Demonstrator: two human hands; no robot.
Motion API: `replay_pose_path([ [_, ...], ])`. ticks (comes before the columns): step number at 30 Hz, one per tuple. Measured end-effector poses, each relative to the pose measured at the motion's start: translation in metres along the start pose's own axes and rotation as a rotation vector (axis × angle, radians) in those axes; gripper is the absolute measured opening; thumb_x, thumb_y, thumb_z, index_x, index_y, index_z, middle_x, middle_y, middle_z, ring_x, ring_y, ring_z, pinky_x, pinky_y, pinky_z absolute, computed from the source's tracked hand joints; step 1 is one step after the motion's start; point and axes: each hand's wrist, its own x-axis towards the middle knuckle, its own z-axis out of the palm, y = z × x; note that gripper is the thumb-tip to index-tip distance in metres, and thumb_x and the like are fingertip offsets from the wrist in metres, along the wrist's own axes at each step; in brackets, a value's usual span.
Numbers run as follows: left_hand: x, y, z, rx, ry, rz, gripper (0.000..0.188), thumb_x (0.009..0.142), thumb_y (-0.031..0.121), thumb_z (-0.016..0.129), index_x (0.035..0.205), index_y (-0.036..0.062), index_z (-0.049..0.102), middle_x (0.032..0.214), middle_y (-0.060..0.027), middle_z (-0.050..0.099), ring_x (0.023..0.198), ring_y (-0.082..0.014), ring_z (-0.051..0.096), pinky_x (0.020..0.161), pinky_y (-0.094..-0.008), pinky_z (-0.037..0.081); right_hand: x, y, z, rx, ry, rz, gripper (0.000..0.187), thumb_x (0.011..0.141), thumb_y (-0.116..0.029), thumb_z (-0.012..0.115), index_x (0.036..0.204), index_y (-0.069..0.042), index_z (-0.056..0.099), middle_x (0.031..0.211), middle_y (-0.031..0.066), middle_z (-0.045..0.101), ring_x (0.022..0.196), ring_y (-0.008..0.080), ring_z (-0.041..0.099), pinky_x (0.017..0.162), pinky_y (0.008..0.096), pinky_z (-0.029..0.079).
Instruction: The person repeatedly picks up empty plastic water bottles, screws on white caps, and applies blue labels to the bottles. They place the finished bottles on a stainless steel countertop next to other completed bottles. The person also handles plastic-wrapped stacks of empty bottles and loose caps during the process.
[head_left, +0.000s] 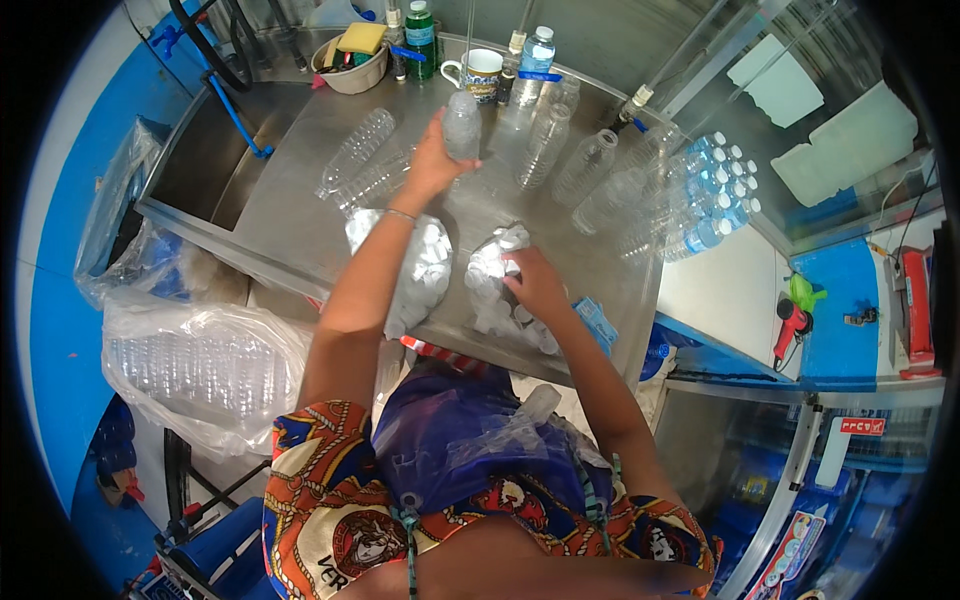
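Observation:
My left hand is wrapped round an upright clear plastic bottle over the steel counter. Two more clear bottles lie on their sides to its left, the upper one slanting towards the sink. My right hand is bent over a pile of whitish bottle caps near the front edge, its fingertips curled in among them. Whether they pinch a cap is too small to make out. Left of that pile, a plastic bag of white caps rests on the counter. Several uncapped bottles stand to the right.
White-capped filled bottles are grouped at the right. A mug, a green bottle and a basket with a sponge line the back. The sink is at left. Below it sits a large bag of empty bottles.

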Motion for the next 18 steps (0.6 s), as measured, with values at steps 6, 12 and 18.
replay_pose_path([
  [6,-0.018,0.003,0.006,0.015,0.091,-0.069,0.087,0.068,0.018,0.082,0.136,-0.0016,0.031,0.118,-0.0316,0.056,0.099,-0.045,0.061,0.085,-0.0449,0.05,0.014,-0.034,-0.014,-0.073,-0.087,0.102,0.039,0.078,-0.011,0.066,0.116,-0.012,0.056,0.106,0.0152,0.056,0.097,0.036,0.057,0.083,0.0465,0.047],
  [12,-0.007,0.008,-0.009,0.031,-0.114,-0.135,0.081,0.072,0.021,0.079,0.134,-0.0045,0.033,0.11,-0.0317,0.058,0.098,-0.0437,0.061,0.084,-0.0453,0.049,0.026,-0.047,-0.054,0.045,-0.121,0.146,0.028,0.085,-0.014,0.061,0.112,-0.009,0.059,0.096,0.0135,0.061,0.087,0.0288,0.061,0.076,0.0397,0.049],
  [18,-0.014,0.016,-0.018,0.073,-0.155,-0.123,0.083,0.069,0.017,0.08,0.135,-0.0005,0.032,0.114,-0.0278,0.058,0.107,-0.0423,0.058,0.087,-0.0453,0.049,0.141,-0.035,-0.054,0.506,0.171,0.293,0.023,0.092,-0.011,0.051,0.112,-0.004,0.059,0.082,0.0053,0.063,0.06,0.0102,0.055,0.055,0.0266,0.046],
])
